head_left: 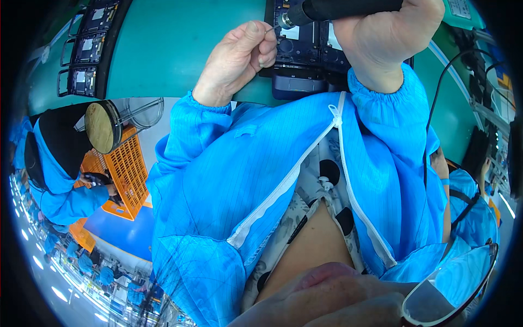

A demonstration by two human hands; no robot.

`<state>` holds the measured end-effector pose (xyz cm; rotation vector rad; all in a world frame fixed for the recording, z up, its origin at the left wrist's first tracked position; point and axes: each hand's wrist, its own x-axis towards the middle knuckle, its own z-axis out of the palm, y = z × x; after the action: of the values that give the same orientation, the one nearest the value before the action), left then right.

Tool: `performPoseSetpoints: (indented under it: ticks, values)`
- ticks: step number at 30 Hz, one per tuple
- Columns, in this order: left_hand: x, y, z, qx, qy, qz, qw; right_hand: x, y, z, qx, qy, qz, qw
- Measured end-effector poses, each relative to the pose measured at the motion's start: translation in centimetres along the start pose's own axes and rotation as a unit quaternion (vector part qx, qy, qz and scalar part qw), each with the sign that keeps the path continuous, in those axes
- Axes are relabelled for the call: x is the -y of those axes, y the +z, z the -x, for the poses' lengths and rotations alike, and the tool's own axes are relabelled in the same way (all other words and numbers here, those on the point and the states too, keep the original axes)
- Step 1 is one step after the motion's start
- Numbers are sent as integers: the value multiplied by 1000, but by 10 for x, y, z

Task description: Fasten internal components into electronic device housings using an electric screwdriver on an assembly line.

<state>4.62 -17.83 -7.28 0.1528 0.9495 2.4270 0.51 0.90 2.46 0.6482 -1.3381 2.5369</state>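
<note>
My right hand is wrapped round the black handle of an electric screwdriver at the top of the view. The screwdriver lies nearly level, its metal nose and thin bit pointing left. My left hand is closed in a pinch, thumb and forefinger meeting at the bit's tip. Whatever small thing sits between those fingertips is hidden. Below both hands, on the green work surface, is a dark open electronic housing with silver panels. A rounded dark casing forms its near edge.
At the left, a black tray carries several similar dark units. A round stool and an orange crate stand beyond the table edge, with a co-worker's hand at the crate. A black cable hangs at right, near a green box.
</note>
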Motion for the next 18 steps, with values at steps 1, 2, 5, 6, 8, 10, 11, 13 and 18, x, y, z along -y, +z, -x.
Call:
performPoseSetpoints:
  ticks: [1,2,5,6,8,10,11,13,18]
  values:
    - [-2,-2,1,-2,-1,-1,1000,-2,1,-1,-1,1,1,1000]
    - [-3,-4,1,-4,-2,-2,1000,-4,2,-2,0,1,3,1000]
    - [-8,-13,4,-2,-3,-16,1000,-10,5,-3,0,2,3,1000]
    - [-9,-16,6,-5,-4,-15,1000,-13,7,-2,-1,4,1,1000]
    - [-7,-16,0,11,11,-30,999,-6,6,-5,-1,1,16,1000]
    - [-7,-16,2,0,24,-65,998,-8,6,-5,0,2,11,1000]
    - [-6,-16,7,-17,38,-105,994,-13,6,-3,-1,9,2,1000]
    - [-7,-11,10,-60,100,-228,967,-17,9,-2,-4,10,-1,1000]
    - [11,2,3,-93,179,-332,922,2,-5,3,6,19,9,1000]
